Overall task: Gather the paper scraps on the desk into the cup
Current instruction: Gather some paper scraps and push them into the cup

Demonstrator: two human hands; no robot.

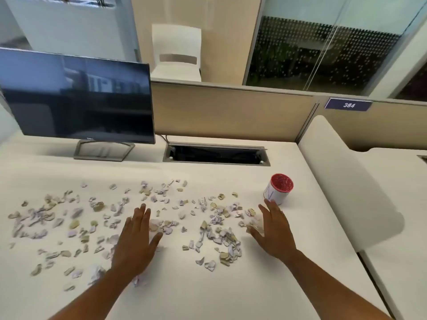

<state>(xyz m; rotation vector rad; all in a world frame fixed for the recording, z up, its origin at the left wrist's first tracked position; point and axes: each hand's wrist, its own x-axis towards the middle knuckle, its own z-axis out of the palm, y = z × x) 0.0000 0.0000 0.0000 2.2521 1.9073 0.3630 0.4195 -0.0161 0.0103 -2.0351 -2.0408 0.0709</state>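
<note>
Both hands flat, fingers straight, bracketing scraps (217, 229); cup (278, 189) just beyond right hand (275, 234), toward right edge, left hand (136, 241) farther.

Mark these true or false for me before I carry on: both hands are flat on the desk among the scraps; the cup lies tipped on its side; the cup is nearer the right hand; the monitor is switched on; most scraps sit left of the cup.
1. Both hands are flat on the desk: true. The left hand and the right hand lie with fingers straight among the paper scraps.
2. The cup lies on its side: false. The cup stands upright, mouth up.
3. The cup is nearer the right hand: true.
4. The monitor is on: false. The monitor is dark.
5. Most scraps sit left of the cup: true.
</note>
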